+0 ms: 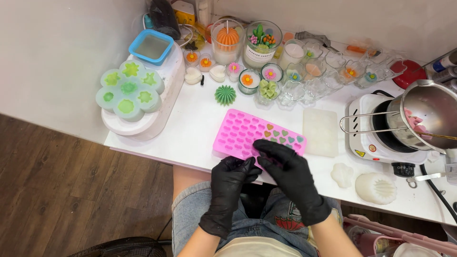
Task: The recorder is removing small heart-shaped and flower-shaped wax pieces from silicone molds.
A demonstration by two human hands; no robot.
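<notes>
A pink silicone mould (pixel 240 131) with many small heart cavities lies on the white table (pixel 200 123); a few cavities at its right end hold coloured wax hearts. Both my hands wear black gloves. My right hand (pixel 288 173) rests on the mould's near edge, fingers spread over the cavities. At the mould's near corner, my left hand (pixel 231 183) has its fingers curled under or against the rim. Whether a small piece is pinched between the fingers is hidden.
A white electric hotplate (pixel 381 143) carries a steel pot (pixel 426 114) at the right. Glass candle jars and flower candles (pixel 266 71) crowd the back. A green flower-shaped mould (pixel 128 90) sits at the left, a translucent rectangular slab (pixel 320 131) and white wax shapes (pixel 376 188) at the right.
</notes>
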